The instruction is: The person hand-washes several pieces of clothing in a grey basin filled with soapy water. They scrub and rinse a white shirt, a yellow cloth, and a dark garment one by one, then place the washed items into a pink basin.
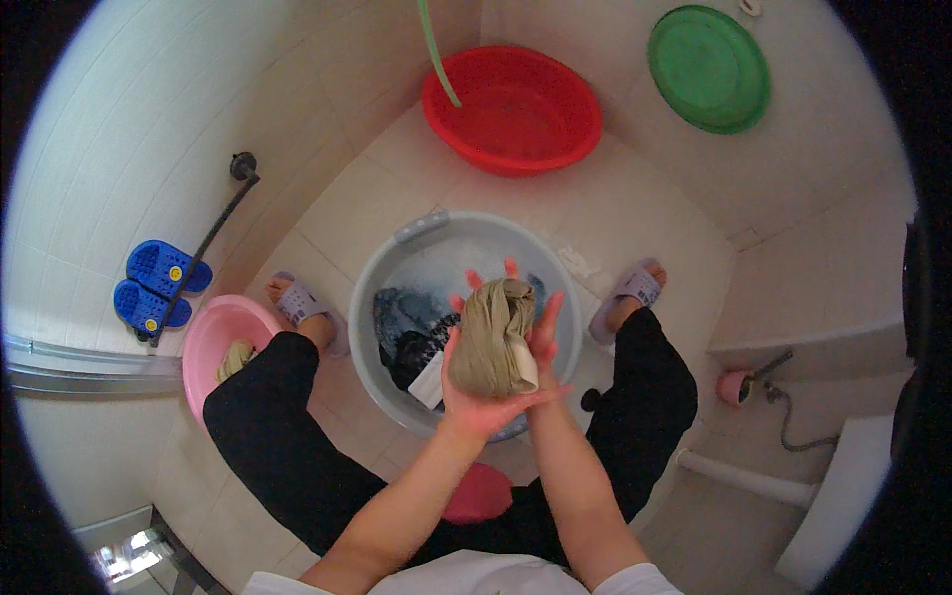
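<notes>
A bunched khaki cloth (491, 338) rests between my two hands above a grey plastic basin (359, 327). My left hand (476, 409) cups it from the left and below, its fingers partly hidden behind the cloth. On the other side my right hand (547, 349) presses against the cloth with its fingers spread. A paler edge of fabric shows at the bundle's lower right. Dark clothes (409, 353) and blue fabric (405, 303) lie wet in the basin. Beside them is a white flat object (428, 383), partly covered by my left hand.
A red basin (513, 111) with a green hose (437, 56) stands at the far corner. At left sits a pink basin (230, 316) holding a khaki cloth (236, 359). Blue slippers (160, 282) hang on a wall rail (212, 234). A green basin (709, 69) hangs on the right wall.
</notes>
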The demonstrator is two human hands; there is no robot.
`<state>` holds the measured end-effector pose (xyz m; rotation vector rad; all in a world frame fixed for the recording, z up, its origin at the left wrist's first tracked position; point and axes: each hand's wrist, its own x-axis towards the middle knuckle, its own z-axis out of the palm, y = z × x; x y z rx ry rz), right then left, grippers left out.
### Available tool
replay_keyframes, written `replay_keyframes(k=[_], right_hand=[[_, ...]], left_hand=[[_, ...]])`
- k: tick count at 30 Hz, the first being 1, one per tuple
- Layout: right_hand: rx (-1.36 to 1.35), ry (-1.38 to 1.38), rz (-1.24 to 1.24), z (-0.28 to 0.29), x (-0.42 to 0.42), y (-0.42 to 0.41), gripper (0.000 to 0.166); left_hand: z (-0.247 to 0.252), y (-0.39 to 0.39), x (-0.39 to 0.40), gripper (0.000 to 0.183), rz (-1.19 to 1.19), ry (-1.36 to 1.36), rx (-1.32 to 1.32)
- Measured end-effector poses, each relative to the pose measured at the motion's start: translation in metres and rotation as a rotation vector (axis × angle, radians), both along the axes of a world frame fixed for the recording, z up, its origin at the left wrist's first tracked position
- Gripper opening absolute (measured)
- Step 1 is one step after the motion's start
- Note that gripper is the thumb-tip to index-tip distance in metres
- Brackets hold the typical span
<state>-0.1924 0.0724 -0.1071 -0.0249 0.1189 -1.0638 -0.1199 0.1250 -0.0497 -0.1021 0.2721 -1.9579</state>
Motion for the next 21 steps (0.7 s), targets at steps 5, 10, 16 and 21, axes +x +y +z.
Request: replay_keyframes(k=[5,10,16,21], right_hand=[[-0.299,0.255,0.018,0.033,0.0,-0.026,0.043],[-0.246,0.921,0.046,0.07,0.003,-0.053,0.03],[-0.378,1.447,-0.228,0.034,0.018,-0.055,0.03],[-0.21,1.756,-0.465,-0.016,0.029,-0.052,0.031]], left_hand=[[0.0,0.005,0.023,0.061,-0.11,-0.023,0.019],[0.018,-0.025,0.054,0.062,-0.306,-0.838,-0.081],[0.005,-0.05,0.043,0.071,-0.237,-2.229,-0.426],[-0.038,-0.058,0.036,0.039,-0.409,-2.603,-0.627]])
